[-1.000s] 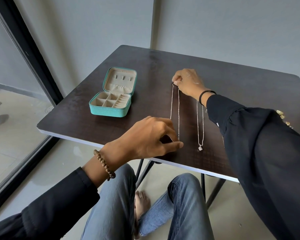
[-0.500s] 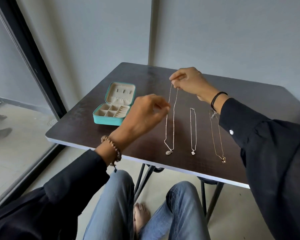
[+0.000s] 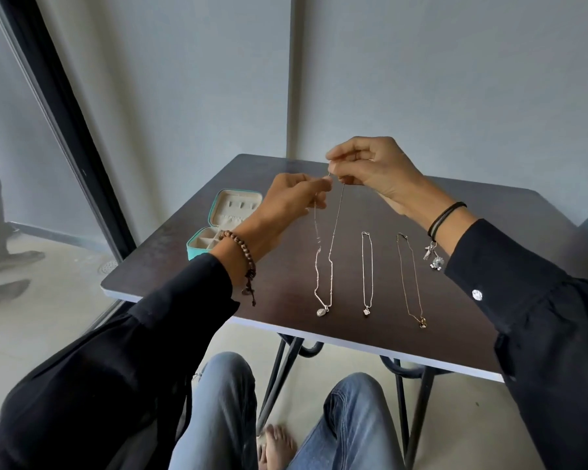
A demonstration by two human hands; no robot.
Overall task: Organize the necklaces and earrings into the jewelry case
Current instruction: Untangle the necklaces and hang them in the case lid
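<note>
Above the table (image 3: 489, 232), both hands pinch a silver necklace (image 3: 323, 276).

Bare table (image 3: 489, 232) behind necklaces (image 3: 367, 273); case (image 3: 218, 228) left.

The left hand (image 3: 287, 198) and wrist hide part of the jewelry case (image 3: 218, 228).

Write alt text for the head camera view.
Both hands, left hand and right hand, pinch the top of a silver necklace above a dark table. Two more necklaces lie alongside; a teal jewelry case sits open at left.
</note>
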